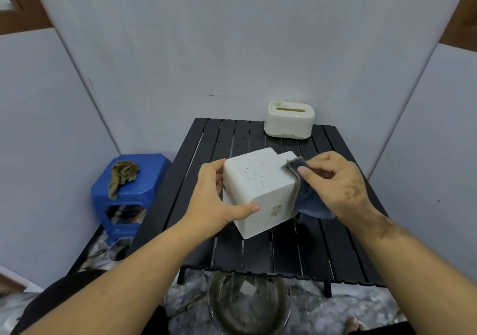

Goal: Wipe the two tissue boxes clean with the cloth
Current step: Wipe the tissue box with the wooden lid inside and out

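White plastic, speckled with small dark spots, the nearer tissue box [260,192] sits tilted over the middle of the black slatted table [232,252], raised on one edge. The left hand [214,200] grips its left side, fingers curled behind and thumb pressed along the lower front edge. The right hand [338,182] pinches a dark blue cloth [307,195] against the box's upper right corner, and the cloth drapes down the right face. A brownish smear shows low on the front face. The second tissue box [289,119], cream with a pale green base and a slot on top, stands upright at the table's far right corner. Left of the table, a blue plastic stool [129,195] carries a crumpled olive rag [122,176]. A glass bowl [247,306] of murky water sits on the floor below the near edge.
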{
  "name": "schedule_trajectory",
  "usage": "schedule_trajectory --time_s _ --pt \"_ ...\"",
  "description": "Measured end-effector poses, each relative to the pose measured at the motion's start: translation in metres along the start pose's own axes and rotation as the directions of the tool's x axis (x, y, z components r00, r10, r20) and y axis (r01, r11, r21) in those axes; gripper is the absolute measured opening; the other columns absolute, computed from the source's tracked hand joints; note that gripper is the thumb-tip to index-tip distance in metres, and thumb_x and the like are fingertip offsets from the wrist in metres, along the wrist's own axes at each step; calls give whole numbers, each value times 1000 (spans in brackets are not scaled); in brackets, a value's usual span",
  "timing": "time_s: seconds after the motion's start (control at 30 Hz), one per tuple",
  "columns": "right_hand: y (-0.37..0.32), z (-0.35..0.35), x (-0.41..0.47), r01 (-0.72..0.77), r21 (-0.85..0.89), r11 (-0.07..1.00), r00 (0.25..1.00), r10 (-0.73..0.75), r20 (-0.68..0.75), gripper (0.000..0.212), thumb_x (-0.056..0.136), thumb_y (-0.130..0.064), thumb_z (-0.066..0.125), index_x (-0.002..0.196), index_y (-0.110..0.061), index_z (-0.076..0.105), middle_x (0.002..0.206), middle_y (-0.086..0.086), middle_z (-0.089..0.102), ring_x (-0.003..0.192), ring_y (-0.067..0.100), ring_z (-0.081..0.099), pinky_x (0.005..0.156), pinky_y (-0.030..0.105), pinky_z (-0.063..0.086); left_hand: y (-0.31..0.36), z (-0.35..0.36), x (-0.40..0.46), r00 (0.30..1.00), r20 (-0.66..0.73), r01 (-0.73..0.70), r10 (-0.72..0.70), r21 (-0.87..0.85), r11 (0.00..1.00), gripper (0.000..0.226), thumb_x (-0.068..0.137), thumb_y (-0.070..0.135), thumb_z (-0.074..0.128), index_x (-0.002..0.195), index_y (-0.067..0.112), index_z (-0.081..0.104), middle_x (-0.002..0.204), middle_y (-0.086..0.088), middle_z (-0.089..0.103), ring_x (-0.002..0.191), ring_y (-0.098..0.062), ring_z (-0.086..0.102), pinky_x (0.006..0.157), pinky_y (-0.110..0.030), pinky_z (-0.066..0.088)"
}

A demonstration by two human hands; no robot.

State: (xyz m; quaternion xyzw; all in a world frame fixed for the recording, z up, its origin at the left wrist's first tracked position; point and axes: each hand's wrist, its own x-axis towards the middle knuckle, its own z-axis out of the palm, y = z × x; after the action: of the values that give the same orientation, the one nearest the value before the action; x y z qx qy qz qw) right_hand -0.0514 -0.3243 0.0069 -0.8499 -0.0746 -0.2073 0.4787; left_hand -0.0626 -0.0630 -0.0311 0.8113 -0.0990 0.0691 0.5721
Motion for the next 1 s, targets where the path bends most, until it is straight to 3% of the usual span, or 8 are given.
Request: schedule_trajectory --time_s 0.13,0.27,0.43,0.5,0.6,0.77,0.9,1.0 --pt "-21 27 -1 163 -158 974 987 -159 37 9 82 -24 80 87 -16 80 88 -11 61 90 3 53 80 3 36 1 8 -2 998 -44 -41 42 11 999 102 46 52 94 132 29 45 132 14 45 122 3 51 100 -22 50" --pt "-42 49 -8 345 -108 932 928 -321 190 11 80 -24 77 83 -14 80 80 -15 55 86 10 53 79 9 38 -1 10 -4 994 -86 -70 71 24 997 100 46 51 96 129 30 45 128 14 46 119 -2 54 97 -29 55" --pt "-10 8 31 112 -201 973 991 -96 87 13 83 -22 79 90 -11 81 78 -11 55 79 9 55 75 15 41 4 15 -6 994 -95 -56 61 56 997 91 44 56 93 117 48 38 127 17 44 118 4 49 92 -15 45" --pt "-26 23 16 213 -198 957 972 -187 141 15 82 -28 79 88 -15 82 78 -14 56 85 12 55 79 20 43 5 17 -6 992 -108 -57 64 61 996 90 44 56 93 115 49 38 127 15 45 118 3 50 90 -10 44" --pt "-40 35 3 399 -88 913 889 -361 280 12 79 -25 79 85 -15 81 74 -22 52 85 6 51 77 17 39 6 17 -6 989 -124 -69 77 67 995 90 44 55 93 115 44 40 126 10 47 115 2 53 89 -8 45" --pt "-19 10 36 189 -210 959 978 -164 132 10 80 -21 81 83 -11 81 73 -10 57 78 15 58 73 29 43 12 24 -11 987 -148 -41 55 97 994 92 46 51 95 116 40 38 125 15 42 114 7 47 86 -10 44" --pt "-43 34 6 352 -59 934 900 -320 295 5 76 -18 83 77 -15 80 69 -17 54 80 13 56 74 25 45 15 23 -11 987 -156 -36 48 78 996 92 42 55 92 117 36 41 124 12 44 113 6 52 89 -16 48" --pt "-22 16 34 237 -115 965 955 -210 212 6 77 -16 83 78 -11 80 73 -11 58 76 10 57 72 25 44 17 24 -12 987 -155 -15 31 97 995 98 39 61 89 120 31 40 123 17 41 113 5 49 88 -15 46"
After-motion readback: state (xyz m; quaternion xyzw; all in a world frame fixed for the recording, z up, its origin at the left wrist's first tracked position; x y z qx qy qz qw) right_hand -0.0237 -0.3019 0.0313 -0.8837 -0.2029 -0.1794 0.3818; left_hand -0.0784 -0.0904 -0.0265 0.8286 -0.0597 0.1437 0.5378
